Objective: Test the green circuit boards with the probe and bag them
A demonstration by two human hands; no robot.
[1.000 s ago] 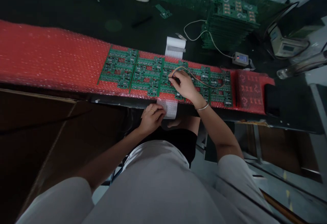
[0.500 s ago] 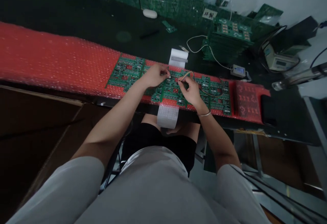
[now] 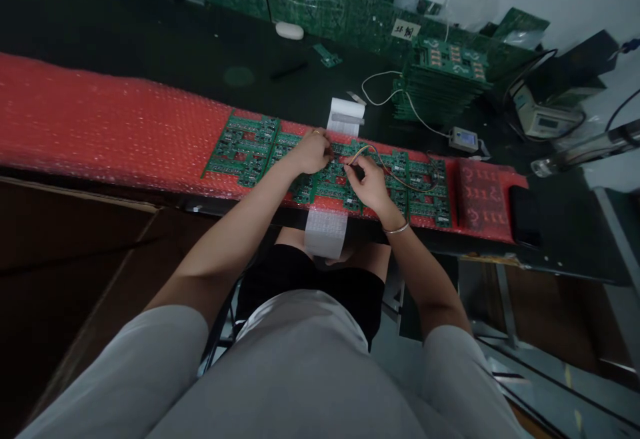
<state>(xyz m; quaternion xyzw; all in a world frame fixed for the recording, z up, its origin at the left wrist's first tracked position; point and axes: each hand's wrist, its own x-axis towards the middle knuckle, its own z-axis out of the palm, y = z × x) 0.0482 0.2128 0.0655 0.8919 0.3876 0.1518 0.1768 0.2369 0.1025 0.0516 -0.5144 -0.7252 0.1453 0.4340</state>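
Note:
A row of green circuit boards [image 3: 243,147] lies on red bubble wrap [image 3: 100,119] along the bench's front. My left hand [image 3: 313,152] rests on a middle board with its fingers curled and pinched near the thumb; what they hold is too small to name. My right hand [image 3: 367,182] is just to its right, fingers closed on the end of a thin orange-brown wire lead [image 3: 387,169] that loops right across the boards. A white label strip [image 3: 326,232] hangs over the bench edge below my hands.
A tall stack of green boards [image 3: 440,82] stands at the back right, beside a small display unit [image 3: 463,137] on a white cable. Another white strip [image 3: 345,115] lies behind the boards. A wrapped board bundle [image 3: 481,195] and a black pad [image 3: 523,215] sit at the right.
My left hand left the white strip at the bench edge and came up onto the boards beside my right hand. Both hands have since drawn closer together over the middle board.

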